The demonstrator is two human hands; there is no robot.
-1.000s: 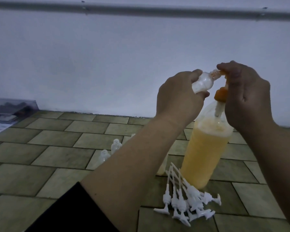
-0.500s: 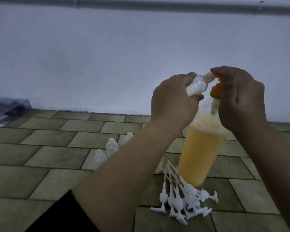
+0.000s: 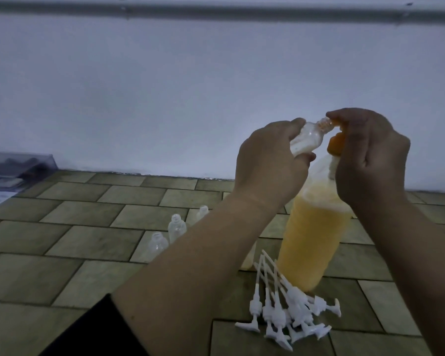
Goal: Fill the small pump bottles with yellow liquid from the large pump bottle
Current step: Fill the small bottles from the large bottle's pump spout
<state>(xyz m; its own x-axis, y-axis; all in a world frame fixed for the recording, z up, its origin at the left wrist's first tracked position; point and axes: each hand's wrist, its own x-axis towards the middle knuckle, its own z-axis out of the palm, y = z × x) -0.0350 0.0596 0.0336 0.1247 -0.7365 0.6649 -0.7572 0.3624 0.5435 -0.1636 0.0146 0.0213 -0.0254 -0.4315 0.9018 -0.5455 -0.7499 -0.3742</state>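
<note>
Your left hand [image 3: 270,160] grips the small bottle [image 3: 385,138] tilted — neck up-right, mouth touching the nozzle of the large pump bottle [image 3: 314,242] on the floor. Right-hand fingers [image 3: 355,119] curl over the orange pump head [image 3: 335,146] — press straight down.

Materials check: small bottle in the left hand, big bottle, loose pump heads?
Small bottle: clear glossy plastic, likely; background shows through it. Large bottle: translucent plastic, yellow liquid visible inside. Pump heads: opaque white plastic, matte, moulded look. None certain from the look alone.
</note>
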